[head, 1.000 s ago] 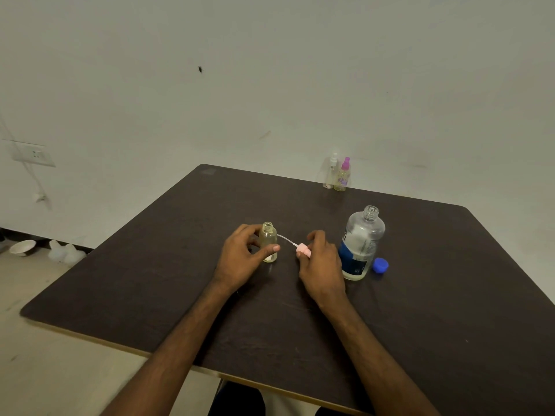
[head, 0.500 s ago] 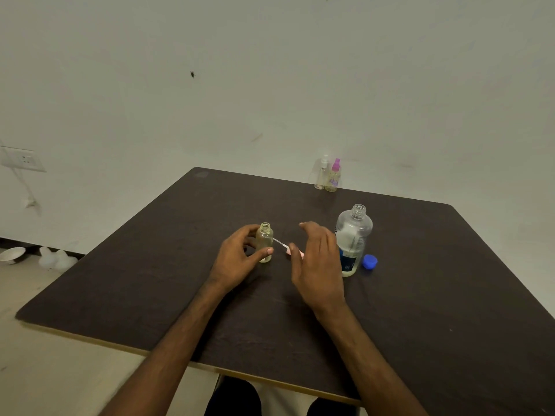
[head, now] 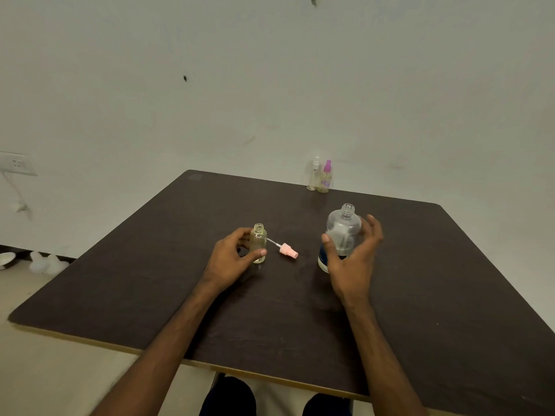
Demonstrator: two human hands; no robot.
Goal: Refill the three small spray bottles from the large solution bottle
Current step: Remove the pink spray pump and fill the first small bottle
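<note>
A small uncapped spray bottle (head: 259, 241) with yellowish liquid stands upright on the dark table (head: 435, 280), and my left hand (head: 231, 259) is wrapped around it. Its pink spray cap (head: 288, 250), tube attached, lies on the table just right of it. The large clear solution bottle (head: 342, 232) with a blue label stands uncapped. My right hand (head: 353, 259) is spread around the bottle with fingers apart, thumb on the left side and fingers on the right, not clearly touching it. Two more small spray bottles (head: 320, 177), one white-capped and one purple-capped, stand at the table's far edge.
The table's far edge meets a white wall. A wall socket (head: 16, 164) with a cable is at the left. On the floor at the left lie a bowl (head: 6, 260) and white objects (head: 48, 263). My knees show under the near table edge.
My right hand let go of the pink spray cap, which now lies on the table, and moved right to the large bottle. My left hand stayed on the small bottle. The blue cap is now hidden.
</note>
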